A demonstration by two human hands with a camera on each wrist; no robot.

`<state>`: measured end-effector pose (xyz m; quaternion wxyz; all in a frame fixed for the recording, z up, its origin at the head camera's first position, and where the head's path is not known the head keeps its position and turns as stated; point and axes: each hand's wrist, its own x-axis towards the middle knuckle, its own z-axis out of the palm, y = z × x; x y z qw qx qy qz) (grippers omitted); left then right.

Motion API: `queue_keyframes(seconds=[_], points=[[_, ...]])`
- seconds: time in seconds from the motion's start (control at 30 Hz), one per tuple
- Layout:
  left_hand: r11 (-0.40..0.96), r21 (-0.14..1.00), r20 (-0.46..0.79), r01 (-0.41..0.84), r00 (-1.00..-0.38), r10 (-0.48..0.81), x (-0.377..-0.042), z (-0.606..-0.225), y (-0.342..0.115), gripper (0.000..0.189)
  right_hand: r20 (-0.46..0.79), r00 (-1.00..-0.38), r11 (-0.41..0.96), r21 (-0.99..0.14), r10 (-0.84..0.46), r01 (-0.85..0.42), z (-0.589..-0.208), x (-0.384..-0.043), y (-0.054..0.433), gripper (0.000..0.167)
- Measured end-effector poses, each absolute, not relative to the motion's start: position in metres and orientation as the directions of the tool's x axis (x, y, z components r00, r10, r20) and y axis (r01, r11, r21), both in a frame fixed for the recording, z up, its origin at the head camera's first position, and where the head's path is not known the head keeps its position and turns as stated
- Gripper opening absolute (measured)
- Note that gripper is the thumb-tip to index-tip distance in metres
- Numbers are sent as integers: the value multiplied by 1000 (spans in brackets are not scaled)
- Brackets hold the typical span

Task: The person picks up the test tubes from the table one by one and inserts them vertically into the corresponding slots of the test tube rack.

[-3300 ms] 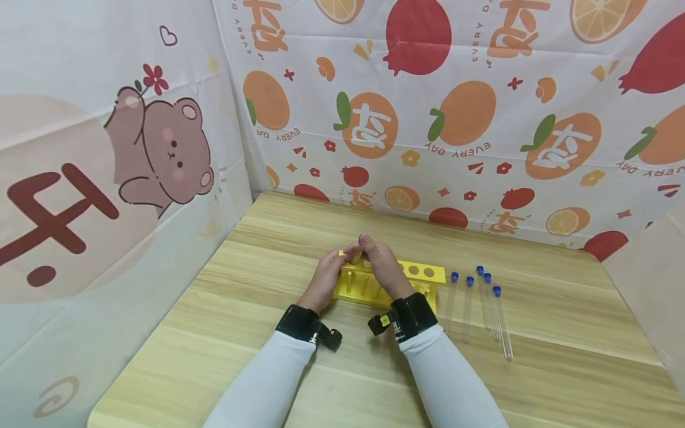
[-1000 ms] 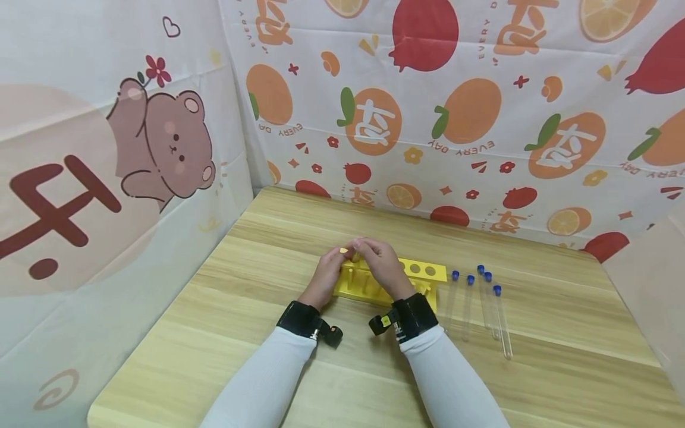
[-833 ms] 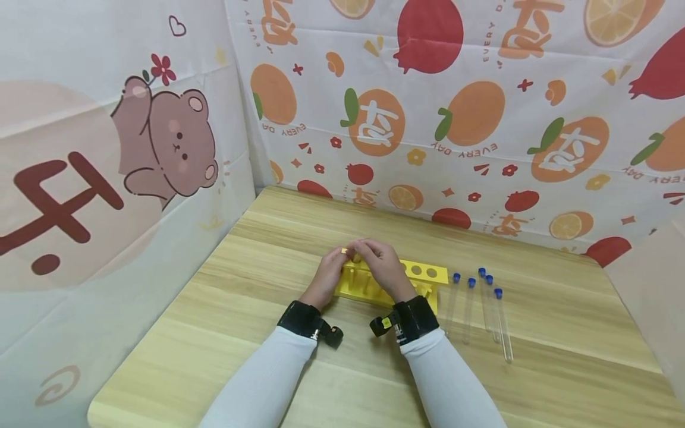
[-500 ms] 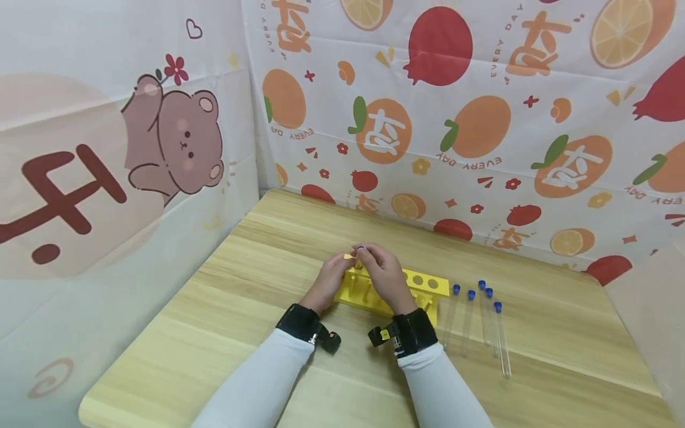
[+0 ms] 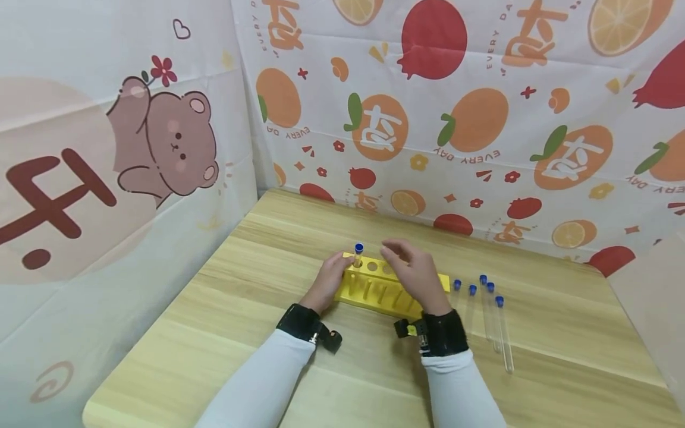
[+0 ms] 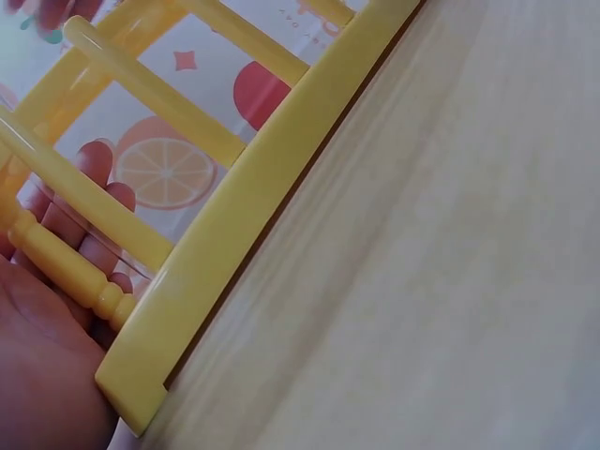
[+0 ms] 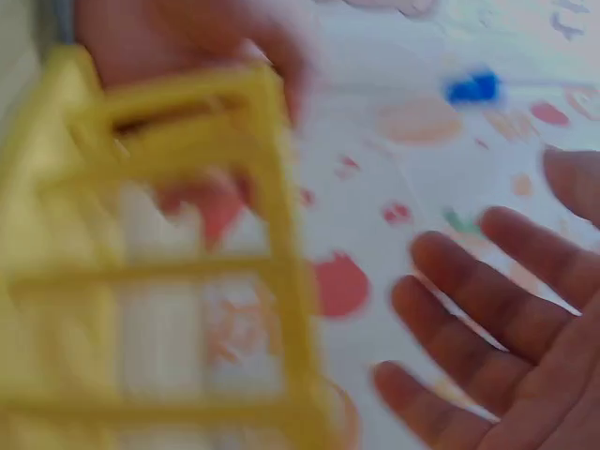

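Head view first: nearest the camera are two white sleeves with dark wrist bands, and just past them the hands. The left hand (image 5: 327, 284) holds the left end of the yellow rack (image 5: 374, 290), fingers curled round that end; the left wrist view shows the palm (image 6: 37, 375) against the rack's corner post and base (image 6: 244, 216), with fingertips behind the rods. The right hand (image 5: 416, 274) hangs over the rack's middle, fingers relaxed and spread, holding nothing; the right wrist view, though blurred, shows the same loose, parted fingers (image 7: 487, 309) beside the rack frame (image 7: 272, 262).

One tube with a blue cap (image 5: 358, 254) stands upright in the hole at the rack's left end, just beyond the left hand's fingertips and to the left of the right hand's fingers, apart from them.

To the right of the right hand, near it and clear of the rack's right end, four more capped tubes (image 5: 492, 312) lie flat on the wooden table (image 5: 225, 333). Their long axes run roughly from near to far, blue caps at the far end, closed bottoms toward the person. The right hand is plainly the nearer of the two to them; the left hand is well apart, across the rack.

Beyond the table hang printed cloths (image 5: 460, 119) with fruit and a bear.
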<state>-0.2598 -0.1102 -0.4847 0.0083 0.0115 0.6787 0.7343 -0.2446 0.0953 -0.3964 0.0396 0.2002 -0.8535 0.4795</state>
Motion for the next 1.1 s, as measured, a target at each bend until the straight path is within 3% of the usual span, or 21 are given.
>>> queue_keyframes(seconds=[0.23,0.5,0.7,1.1], points=[[-107,994,-20,-23,-999,33,-261,-486,-111,19,172,-950,613,-731,-259,-300,-363,-237,160,52],[-124,992,-27,-32,-999,43,-259,-486,-112,21,40,-986,752,-642,-162,-149,-357,-229,219,62],[-114,993,-31,-38,-998,62,-259,-482,-113,20,16,-983,777,-610,-184,-156,-372,-233,248,48],[-139,989,-45,-52,-998,50,-260,-482,-110,17,-153,-974,799,-600,-168,-44,-421,-259,260,49]])
